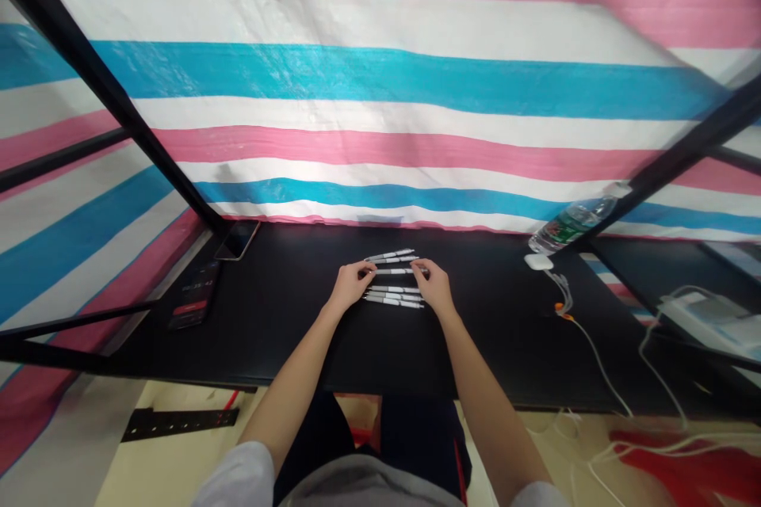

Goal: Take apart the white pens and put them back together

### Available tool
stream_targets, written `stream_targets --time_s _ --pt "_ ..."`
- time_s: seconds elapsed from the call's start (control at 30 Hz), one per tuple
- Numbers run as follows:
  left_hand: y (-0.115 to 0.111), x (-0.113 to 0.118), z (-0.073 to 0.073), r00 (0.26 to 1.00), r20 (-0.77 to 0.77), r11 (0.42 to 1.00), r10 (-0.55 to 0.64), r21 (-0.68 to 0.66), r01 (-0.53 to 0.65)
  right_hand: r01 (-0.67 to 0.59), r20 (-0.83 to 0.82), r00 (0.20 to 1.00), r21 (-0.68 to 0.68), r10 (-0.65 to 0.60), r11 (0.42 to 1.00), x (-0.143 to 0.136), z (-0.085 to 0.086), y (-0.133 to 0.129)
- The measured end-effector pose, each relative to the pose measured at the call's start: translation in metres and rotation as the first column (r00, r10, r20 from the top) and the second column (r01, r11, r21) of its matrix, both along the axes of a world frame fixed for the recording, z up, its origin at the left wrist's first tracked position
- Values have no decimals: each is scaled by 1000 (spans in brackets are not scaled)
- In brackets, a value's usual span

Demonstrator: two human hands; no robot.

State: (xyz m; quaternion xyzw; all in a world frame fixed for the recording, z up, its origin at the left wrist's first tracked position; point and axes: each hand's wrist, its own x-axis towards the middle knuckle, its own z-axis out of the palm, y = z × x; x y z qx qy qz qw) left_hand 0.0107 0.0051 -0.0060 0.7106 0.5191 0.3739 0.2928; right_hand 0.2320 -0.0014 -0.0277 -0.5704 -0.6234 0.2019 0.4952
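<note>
Several white and grey pens lie crosswise in a loose stack of rows on the black table (267, 341). My left hand (353, 283) pinches the left end of a middle pen (393, 272), and my right hand (432, 281) has its fingers closed at that pen's right end. Beyond this pen lie two others, one of them a slightly slanted pen (389, 255). Nearer to me, more pens (393, 299) rest close together between my wrists.
At the left lie a phone with a lit screen (195, 297) and another phone (239, 240). A plastic bottle (574, 226) leans at the right rear, near a white charger (538, 262) with cables. Black frame bars and striped sheeting surround the table.
</note>
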Motion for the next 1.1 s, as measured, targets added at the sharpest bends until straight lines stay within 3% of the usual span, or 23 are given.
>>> stream_targets --time_s 0.23,0.37,0.5,0.77,1.1 --pt "2 -1 -1 999 34 1000 -20 6 19 -29 -70 997 -49 25 998 0 -1 0" --pt "2 1 -2 988 153 999 -34 -12 37 -57 -158 986 -34 51 998 -4 5 -2" --pt "-1 5 -1 960 278 997 -44 -54 62 -87 -52 995 -13 86 996 -8 11 -6" --pt "-3 7 2 942 335 994 22 -111 16 -175 -1 985 6 175 985 -10 17 -10" --pt "-4 6 7 977 163 989 140 -67 -131 -166 32 986 73 165 983 -16 26 -15"
